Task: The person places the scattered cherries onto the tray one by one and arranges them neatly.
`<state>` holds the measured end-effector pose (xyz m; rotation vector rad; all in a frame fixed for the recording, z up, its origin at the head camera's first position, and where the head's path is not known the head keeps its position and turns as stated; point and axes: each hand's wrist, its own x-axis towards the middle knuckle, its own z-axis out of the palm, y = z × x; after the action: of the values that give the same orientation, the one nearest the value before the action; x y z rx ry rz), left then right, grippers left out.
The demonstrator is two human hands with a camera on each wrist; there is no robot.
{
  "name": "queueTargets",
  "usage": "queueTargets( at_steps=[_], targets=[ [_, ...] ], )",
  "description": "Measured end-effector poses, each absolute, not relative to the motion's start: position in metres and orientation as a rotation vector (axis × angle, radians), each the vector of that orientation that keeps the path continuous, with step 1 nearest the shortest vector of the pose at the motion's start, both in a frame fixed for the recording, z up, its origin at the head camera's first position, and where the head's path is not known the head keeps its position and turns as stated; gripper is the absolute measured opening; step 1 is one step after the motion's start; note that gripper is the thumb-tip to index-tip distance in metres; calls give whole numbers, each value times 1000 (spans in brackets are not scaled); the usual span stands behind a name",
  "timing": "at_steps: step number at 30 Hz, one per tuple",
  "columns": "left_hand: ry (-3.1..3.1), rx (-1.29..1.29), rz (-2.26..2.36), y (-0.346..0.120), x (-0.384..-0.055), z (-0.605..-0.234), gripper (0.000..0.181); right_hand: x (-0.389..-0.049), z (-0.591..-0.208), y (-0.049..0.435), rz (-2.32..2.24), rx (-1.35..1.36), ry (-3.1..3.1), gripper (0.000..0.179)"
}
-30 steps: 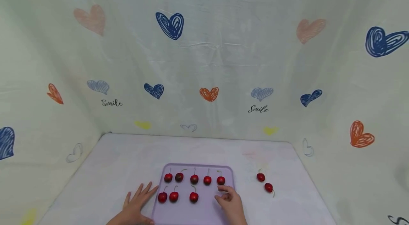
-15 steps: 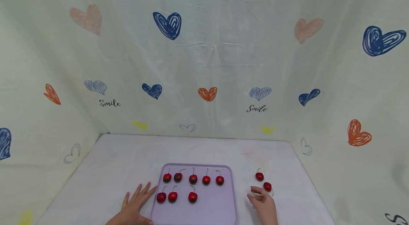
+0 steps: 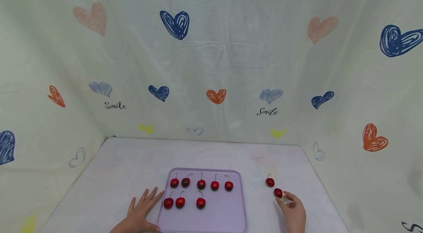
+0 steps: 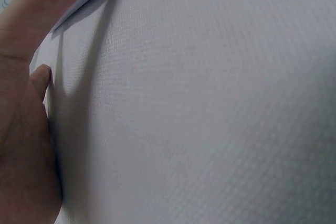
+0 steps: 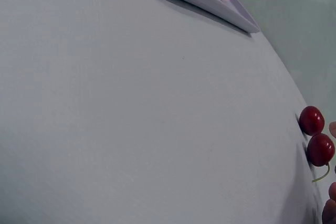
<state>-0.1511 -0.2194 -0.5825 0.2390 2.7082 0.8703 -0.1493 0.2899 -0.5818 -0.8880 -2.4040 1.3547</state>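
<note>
My left hand lies with fingers spread at the left edge of a lilac tray, index fingertip and thumb at its rim. In the left wrist view only part of that hand shows. On the table right of the tray are two red cherries, a farther cherry and a nearer cherry. My right hand is at the nearer one, thumb and index finger apart on either side of its stem. The right wrist view shows this cherry, its stem free, and fingertips at the frame's edge.
Several stemmed cherries stand in two rows on the tray, such as a back-row cherry and a front-row cherry. The front row has a gap. A white cloth covers the table; a heart-printed curtain hangs behind.
My right hand has moved rightward from over the tray, across the table, to the nearer loose cherry. The left hand stays at the tray. The cherries keep their places.
</note>
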Motion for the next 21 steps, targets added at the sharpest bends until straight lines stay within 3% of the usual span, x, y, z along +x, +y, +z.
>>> queueTargets(
  at_steps=[21],
  targets=[
    [2701, 220, 792, -219, -157, -583, 118, -175, -599, 294, 1076, -844, -2493, 41]
  ],
)
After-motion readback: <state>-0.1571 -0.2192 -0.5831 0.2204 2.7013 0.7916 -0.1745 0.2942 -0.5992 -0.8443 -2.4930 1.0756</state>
